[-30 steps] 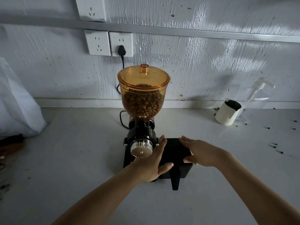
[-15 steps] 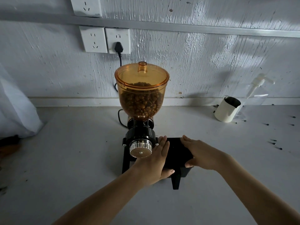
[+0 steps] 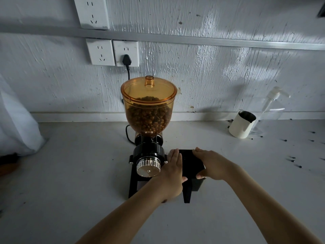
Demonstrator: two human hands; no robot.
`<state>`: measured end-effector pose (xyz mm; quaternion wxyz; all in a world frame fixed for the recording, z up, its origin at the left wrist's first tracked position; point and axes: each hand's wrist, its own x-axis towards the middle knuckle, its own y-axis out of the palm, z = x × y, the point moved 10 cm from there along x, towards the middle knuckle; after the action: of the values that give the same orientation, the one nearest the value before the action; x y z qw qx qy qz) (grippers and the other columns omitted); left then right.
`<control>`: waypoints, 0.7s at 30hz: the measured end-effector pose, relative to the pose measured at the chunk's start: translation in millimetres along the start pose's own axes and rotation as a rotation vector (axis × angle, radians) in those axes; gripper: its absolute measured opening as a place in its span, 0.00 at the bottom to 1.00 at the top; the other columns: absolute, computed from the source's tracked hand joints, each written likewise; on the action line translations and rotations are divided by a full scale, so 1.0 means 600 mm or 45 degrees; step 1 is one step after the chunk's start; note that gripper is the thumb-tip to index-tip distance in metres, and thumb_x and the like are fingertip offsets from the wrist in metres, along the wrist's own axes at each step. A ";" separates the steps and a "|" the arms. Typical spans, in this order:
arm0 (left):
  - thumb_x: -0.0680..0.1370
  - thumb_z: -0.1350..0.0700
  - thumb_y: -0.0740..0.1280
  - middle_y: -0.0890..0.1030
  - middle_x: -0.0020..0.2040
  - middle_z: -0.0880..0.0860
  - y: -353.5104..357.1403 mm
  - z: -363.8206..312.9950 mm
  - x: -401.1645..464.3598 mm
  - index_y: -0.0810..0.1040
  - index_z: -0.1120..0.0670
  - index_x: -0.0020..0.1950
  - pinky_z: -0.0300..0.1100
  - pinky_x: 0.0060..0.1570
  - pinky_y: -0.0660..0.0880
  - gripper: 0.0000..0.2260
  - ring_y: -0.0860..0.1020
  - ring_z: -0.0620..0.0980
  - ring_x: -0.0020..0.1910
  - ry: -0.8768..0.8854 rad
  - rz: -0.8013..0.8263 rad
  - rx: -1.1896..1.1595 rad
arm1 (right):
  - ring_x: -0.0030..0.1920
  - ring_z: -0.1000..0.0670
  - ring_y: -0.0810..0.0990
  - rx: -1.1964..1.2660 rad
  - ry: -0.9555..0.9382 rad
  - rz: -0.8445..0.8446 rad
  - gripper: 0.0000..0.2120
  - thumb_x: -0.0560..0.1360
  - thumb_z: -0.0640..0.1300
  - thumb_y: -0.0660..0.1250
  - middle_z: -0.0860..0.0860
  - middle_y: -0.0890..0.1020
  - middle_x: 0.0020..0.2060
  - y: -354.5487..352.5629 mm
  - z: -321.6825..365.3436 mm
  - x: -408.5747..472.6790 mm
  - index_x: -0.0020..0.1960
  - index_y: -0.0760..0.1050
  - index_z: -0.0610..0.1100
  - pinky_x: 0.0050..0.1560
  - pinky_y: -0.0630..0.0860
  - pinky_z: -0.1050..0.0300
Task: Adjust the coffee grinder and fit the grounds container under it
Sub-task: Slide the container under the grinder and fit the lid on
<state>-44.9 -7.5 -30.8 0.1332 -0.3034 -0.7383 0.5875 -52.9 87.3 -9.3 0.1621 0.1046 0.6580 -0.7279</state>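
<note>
A black coffee grinder point(image 3: 148, 151) stands on the white counter, with an amber hopper point(image 3: 148, 106) full of beans and a silver dial point(image 3: 148, 167) at its front. Just right of the dial sits the black grounds container point(image 3: 189, 162), its handle point(image 3: 186, 193) pointing toward me. My left hand point(image 3: 173, 170) lies flat against the container's left side, next to the dial. My right hand point(image 3: 213, 164) grips its right side, thumb under the edge. Both hands hold the container between them; its lower left part is hidden.
A white jug point(image 3: 241, 124) and a clear pump bottle point(image 3: 271, 110) stand at the back right, with dark crumbs scattered on the counter point(image 3: 79, 173) near them. A white bag point(image 3: 15, 125) sits at the left. The grinder's cable runs to a wall socket point(image 3: 126, 53).
The hands and the container have hardly shifted; the left hand lies slightly flatter against the container. The view has tilted a little upward.
</note>
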 end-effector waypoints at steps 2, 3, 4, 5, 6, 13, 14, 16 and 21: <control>0.82 0.52 0.58 0.37 0.79 0.59 -0.005 -0.001 0.014 0.39 0.63 0.76 0.49 0.75 0.43 0.34 0.37 0.55 0.77 -0.066 0.016 0.032 | 0.74 0.44 0.61 0.007 0.015 -0.003 0.44 0.69 0.50 0.73 0.46 0.59 0.76 -0.010 -0.005 0.015 0.76 0.52 0.44 0.73 0.60 0.48; 0.82 0.53 0.57 0.38 0.79 0.59 -0.007 0.000 0.020 0.39 0.64 0.76 0.49 0.75 0.43 0.33 0.37 0.56 0.77 -0.115 0.009 0.051 | 0.74 0.45 0.59 0.016 0.025 0.000 0.44 0.69 0.50 0.73 0.46 0.57 0.76 -0.013 -0.007 0.021 0.76 0.51 0.44 0.74 0.58 0.49; 0.82 0.53 0.57 0.39 0.79 0.60 -0.011 0.001 0.027 0.40 0.64 0.76 0.50 0.75 0.44 0.33 0.38 0.56 0.78 -0.167 -0.008 0.076 | 0.75 0.45 0.58 0.027 0.035 0.000 0.44 0.69 0.49 0.73 0.47 0.56 0.77 -0.017 -0.010 0.028 0.76 0.50 0.44 0.74 0.56 0.50; 0.83 0.53 0.57 0.40 0.79 0.61 -0.015 0.002 0.032 0.40 0.64 0.76 0.50 0.75 0.44 0.32 0.40 0.57 0.78 -0.213 -0.028 0.108 | 0.75 0.45 0.58 0.037 0.041 -0.001 0.44 0.69 0.49 0.73 0.47 0.55 0.77 -0.021 -0.012 0.035 0.76 0.50 0.44 0.74 0.56 0.51; 0.83 0.54 0.57 0.42 0.79 0.61 -0.020 0.003 0.038 0.41 0.65 0.76 0.50 0.75 0.44 0.32 0.41 0.58 0.78 -0.250 -0.050 0.151 | 0.75 0.45 0.59 0.037 0.047 -0.003 0.44 0.69 0.48 0.73 0.47 0.57 0.76 -0.025 -0.014 0.042 0.76 0.51 0.43 0.74 0.57 0.51; 0.81 0.59 0.61 0.50 0.79 0.61 -0.051 0.011 0.061 0.51 0.65 0.76 0.47 0.75 0.47 0.29 0.48 0.55 0.78 -0.335 -0.169 0.049 | 0.69 0.43 0.68 -0.017 0.082 0.009 0.39 0.68 0.48 0.73 0.46 0.66 0.71 -0.041 -0.014 0.083 0.73 0.58 0.41 0.69 0.66 0.50; 0.77 0.56 0.68 0.58 0.77 0.62 -0.060 0.011 0.059 0.59 0.66 0.73 0.46 0.74 0.53 0.30 0.55 0.54 0.77 -0.348 -0.282 0.062 | 0.69 0.43 0.68 -0.021 0.080 0.005 0.40 0.68 0.48 0.73 0.46 0.67 0.71 -0.041 -0.014 0.086 0.73 0.58 0.41 0.69 0.66 0.50; 0.54 0.46 0.83 0.82 0.58 0.60 -0.084 0.011 0.043 0.82 0.65 0.53 0.39 0.59 0.75 0.34 0.79 0.48 0.62 -0.399 -0.373 0.085 | 0.68 0.43 0.68 -0.008 0.075 -0.008 0.40 0.68 0.48 0.73 0.46 0.67 0.70 -0.041 -0.015 0.087 0.73 0.58 0.41 0.69 0.66 0.50; 0.38 0.40 0.82 0.87 0.40 0.52 -0.088 0.011 0.038 0.86 0.58 0.37 0.33 0.44 0.80 0.34 0.85 0.41 0.46 -0.433 -0.427 0.217 | 0.69 0.44 0.68 0.043 0.077 -0.033 0.39 0.68 0.47 0.73 0.46 0.67 0.70 -0.039 -0.019 0.083 0.73 0.58 0.42 0.69 0.66 0.50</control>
<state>-81.8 -5.9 14.0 0.1277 -0.0612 -0.7379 0.6599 -108.2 95.8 -7.1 0.1308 0.1209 0.6515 -0.7375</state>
